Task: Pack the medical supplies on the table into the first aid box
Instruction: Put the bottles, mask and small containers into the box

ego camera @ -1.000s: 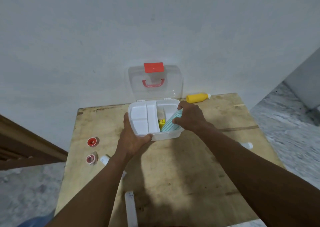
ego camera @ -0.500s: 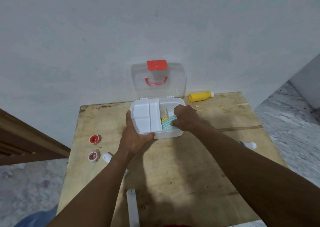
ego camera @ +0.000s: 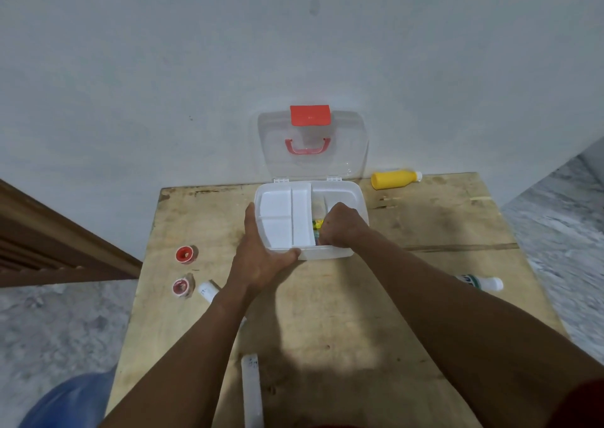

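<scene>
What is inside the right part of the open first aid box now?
In the first aid box, the right hand fills the right part. Beside it only a bit of yellow and green packaging shows. What lies under the hand is covered. The white tray on the left looks empty.

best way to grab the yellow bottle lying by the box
Take the yellow bottle around its wide body, not the narrow white cap. It lies on its side near the table's far edge, cap pointing right, close to the wall. I'd come down from above with the fingers across its width, one on the near side and one on the wall side. The right hand is closer.
</scene>
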Motion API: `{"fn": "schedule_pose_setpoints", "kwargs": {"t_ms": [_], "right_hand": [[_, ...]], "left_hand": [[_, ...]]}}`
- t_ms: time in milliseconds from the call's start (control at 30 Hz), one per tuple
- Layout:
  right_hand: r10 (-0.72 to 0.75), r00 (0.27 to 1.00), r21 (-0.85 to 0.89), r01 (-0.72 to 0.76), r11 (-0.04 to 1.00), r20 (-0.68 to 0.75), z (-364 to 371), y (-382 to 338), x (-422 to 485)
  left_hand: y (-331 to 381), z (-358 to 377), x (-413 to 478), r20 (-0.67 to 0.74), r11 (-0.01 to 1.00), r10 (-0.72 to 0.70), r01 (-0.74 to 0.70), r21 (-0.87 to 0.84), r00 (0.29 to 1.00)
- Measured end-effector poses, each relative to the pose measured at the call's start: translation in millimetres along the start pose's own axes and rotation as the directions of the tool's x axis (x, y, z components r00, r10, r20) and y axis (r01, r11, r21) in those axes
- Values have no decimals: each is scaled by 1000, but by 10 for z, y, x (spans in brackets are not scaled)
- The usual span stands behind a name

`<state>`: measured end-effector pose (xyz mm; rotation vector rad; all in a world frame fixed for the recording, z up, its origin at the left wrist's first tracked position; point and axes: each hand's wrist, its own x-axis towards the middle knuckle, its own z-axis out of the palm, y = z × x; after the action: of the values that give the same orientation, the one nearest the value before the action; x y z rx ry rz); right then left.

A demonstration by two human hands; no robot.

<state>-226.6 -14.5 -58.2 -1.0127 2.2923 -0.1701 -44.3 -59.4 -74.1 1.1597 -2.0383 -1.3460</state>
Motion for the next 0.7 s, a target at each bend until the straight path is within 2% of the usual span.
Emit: {"fn": "schedule_pose_setpoints", "kwargs": {"t_ms": [233,300,500,600,700], "right_hand": [[-31,998,-27,33,999,62,-14,32,63],[-40,999,7,40,999,33,-15,41,40],[-150,973,38,159,987,-175,-40,91,-136],[-201,920,25,222,975,-337,-94,155,-349],[-162,863,135,254,958,-478,-136,264,-575]], "left_hand": [[3,2,-5,-13,1000,17,-17,5,1000],[8,-3,-7,-7,1000,27,-27,9,1000],[85,-52,-54,35,998,63,-62,-32,997],[114,-80,-63,74,994,104,-101,-45,992],[129,-105,-76,95,992,121,-117,-40,988]]}}
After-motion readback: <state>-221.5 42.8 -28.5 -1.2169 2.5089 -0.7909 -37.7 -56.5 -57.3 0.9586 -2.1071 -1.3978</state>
